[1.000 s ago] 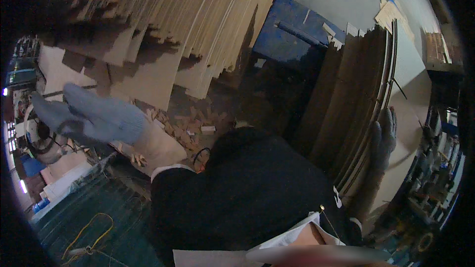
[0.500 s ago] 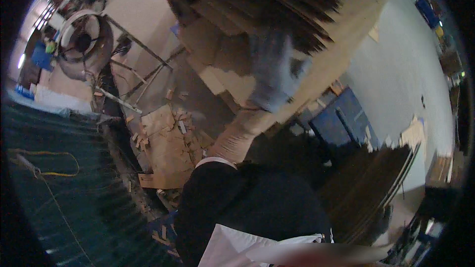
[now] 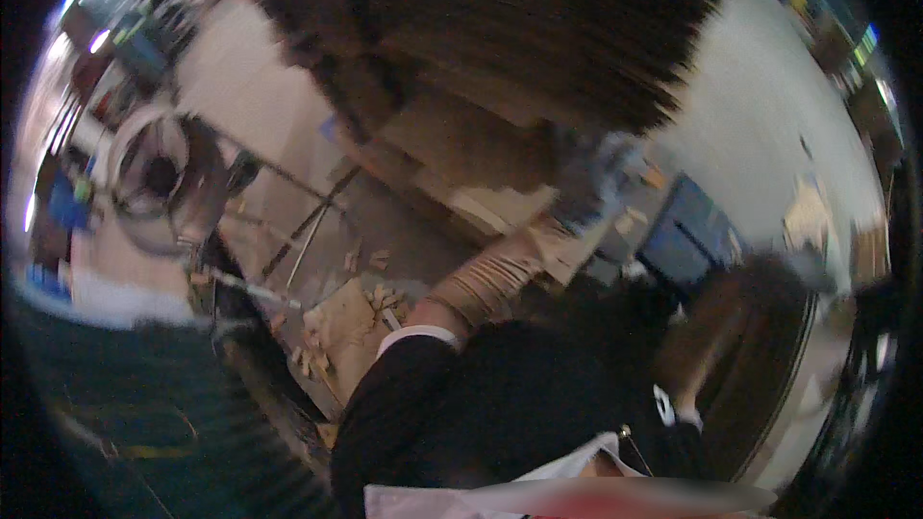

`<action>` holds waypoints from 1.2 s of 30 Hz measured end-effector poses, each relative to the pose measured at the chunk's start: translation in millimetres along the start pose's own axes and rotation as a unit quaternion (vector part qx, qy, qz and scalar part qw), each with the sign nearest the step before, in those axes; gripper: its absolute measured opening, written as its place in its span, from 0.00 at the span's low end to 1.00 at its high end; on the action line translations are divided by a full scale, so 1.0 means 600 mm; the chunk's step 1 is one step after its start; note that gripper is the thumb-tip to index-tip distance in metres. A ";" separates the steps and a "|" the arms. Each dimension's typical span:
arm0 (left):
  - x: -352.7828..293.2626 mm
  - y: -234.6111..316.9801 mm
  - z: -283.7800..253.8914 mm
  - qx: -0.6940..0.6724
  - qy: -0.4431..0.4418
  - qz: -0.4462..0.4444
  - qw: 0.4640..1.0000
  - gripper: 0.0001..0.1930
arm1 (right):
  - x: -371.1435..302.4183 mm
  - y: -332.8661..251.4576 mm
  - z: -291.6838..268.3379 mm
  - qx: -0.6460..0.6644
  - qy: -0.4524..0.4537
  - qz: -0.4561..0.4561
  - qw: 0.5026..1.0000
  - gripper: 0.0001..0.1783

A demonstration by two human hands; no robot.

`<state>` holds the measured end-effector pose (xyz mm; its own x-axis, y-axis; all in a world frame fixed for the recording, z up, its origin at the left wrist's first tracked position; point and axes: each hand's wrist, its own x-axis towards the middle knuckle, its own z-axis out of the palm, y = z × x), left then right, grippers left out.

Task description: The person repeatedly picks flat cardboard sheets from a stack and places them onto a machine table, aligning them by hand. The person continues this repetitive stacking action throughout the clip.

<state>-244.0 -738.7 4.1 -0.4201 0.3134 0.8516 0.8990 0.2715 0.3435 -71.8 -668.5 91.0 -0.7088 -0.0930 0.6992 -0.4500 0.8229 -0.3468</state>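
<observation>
A thick stack of brown cardboard sheets (image 3: 481, 29) fills the top of the view, its layered edges ragged. Just below its lower right edge is my left hand (image 3: 611, 168) in a blue-grey glove, with a tan sleeve cover on the forearm. Motion smears its fingers, so whether they grip the sheets cannot be told. My right arm reaches out at the right, and my right hand (image 3: 812, 274) is a grey blur above a second dark stack of sheets (image 3: 769, 375). Its fingers cannot be made out either.
A round fan (image 3: 159, 173) on a metal stand is at the left. Below it lies a dark green ribbed surface (image 3: 125, 413). Cardboard scraps (image 3: 341, 322) litter the floor near my left elbow. A blue box-like object (image 3: 687, 231) sits beyond my arms.
The large stack looms larger and lower in view. My left hand has shifted right along its lower edge. My right arm has come into view at the right.
</observation>
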 end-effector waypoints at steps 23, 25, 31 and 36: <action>0.023 -0.122 -0.059 0.146 0.090 0.094 0.981 0.15 | 0.165 -0.132 0.177 0.065 -0.035 -0.266 0.961 0.25; 0.022 -0.142 -0.052 0.171 0.063 0.106 0.977 0.16 | 0.147 -0.111 0.174 0.110 -0.132 -0.224 0.959 0.21; 0.019 -0.184 -0.062 0.191 0.074 0.104 0.973 0.17 | 0.009 0.031 0.172 0.121 -0.064 -0.009 0.991 0.20; 0.032 -0.198 -0.069 0.152 0.064 0.102 0.981 0.16 | -0.165 0.073 0.170 -0.002 -0.214 0.228 0.950 0.19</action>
<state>-353.4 -802.9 -4.1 -0.1983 0.2773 0.9401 0.8759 0.4805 0.0431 -76.8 -680.1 -57.1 -0.9858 0.0557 0.1584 -0.0412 0.8344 -0.5497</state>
